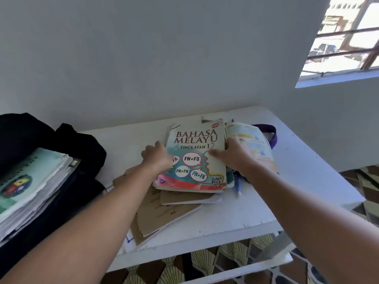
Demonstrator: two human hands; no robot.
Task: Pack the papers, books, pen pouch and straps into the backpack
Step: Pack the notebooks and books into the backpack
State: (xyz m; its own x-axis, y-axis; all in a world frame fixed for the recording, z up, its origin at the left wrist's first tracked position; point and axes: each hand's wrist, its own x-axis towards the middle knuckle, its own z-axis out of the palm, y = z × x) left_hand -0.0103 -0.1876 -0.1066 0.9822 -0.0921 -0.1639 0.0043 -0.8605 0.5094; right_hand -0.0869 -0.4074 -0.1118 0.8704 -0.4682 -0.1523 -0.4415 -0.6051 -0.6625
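Both hands on the top book of the pile, mid-table. Left hand (156, 155) is at the left edge of the Bahasa Melayu textbook (194, 158), fingers curled narrow round that edge and partly tucked under it; fingertips hidden, so can't tell how deep the grip goes. Right hand (233, 155) is at the book's right edge, thumb (213, 153) laid flat across the cover, other fingers bent over the side and out of sight. Looks like a two-sided clamp on the book, w/ its near edge lying on the stack below.

Under it: brown exercise books (164, 214), several, fanned out twd the near edge of the white table (266, 201). Just right of the textbook and touching the right hand, an open book (251, 146) w/ yellow and blue pages, curled up at its far side. Behind that a purple strap (273, 134) loops out. A blue pen-like item (238, 184) pokes out beside the right wrist, blurred; part of a dark pouch-like thing next to it, can't tell more.

Black backpack (61, 144) sits at the table's left end, well apart from the pile, mouth open twd the camera. A thick bundle of papers (34, 189) w/ a green-white cover is already inside it, edges sticking out.

Wall behind, window (348, 37) upper right, patterned floor (205, 261) below the table.
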